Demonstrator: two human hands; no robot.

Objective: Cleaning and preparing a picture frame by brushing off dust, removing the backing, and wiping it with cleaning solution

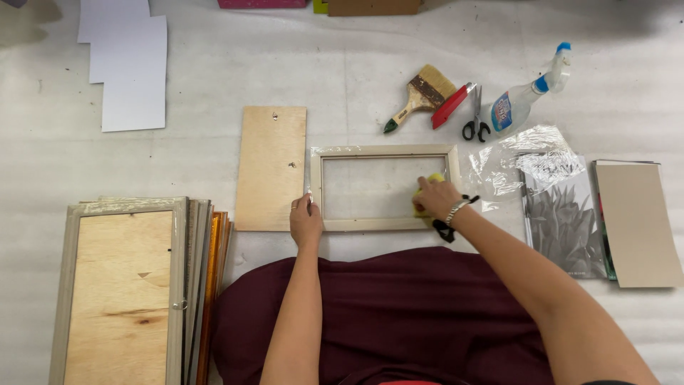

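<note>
A pale wooden picture frame [385, 151] with a glass pane lies flat on the white surface in front of me. My left hand [305, 221] rests on its lower left corner, fingers pressed against the frame's edge. At the pane's right side, my right hand [436, 197] presses a yellow cloth [432, 180] onto the glass. A bracelet and a black band sit on that wrist.
A plywood backing board [271, 167] lies left of the frame. A stack of frames [128, 285] sits at lower left. Behind are a paintbrush [422, 96], red cutter [451, 105], scissors [476, 117], spray bottle [527, 93]. Plastic wrap [524, 160], a print [566, 214] and cardboard [638, 221] lie right. White sheets [132, 71] at back left.
</note>
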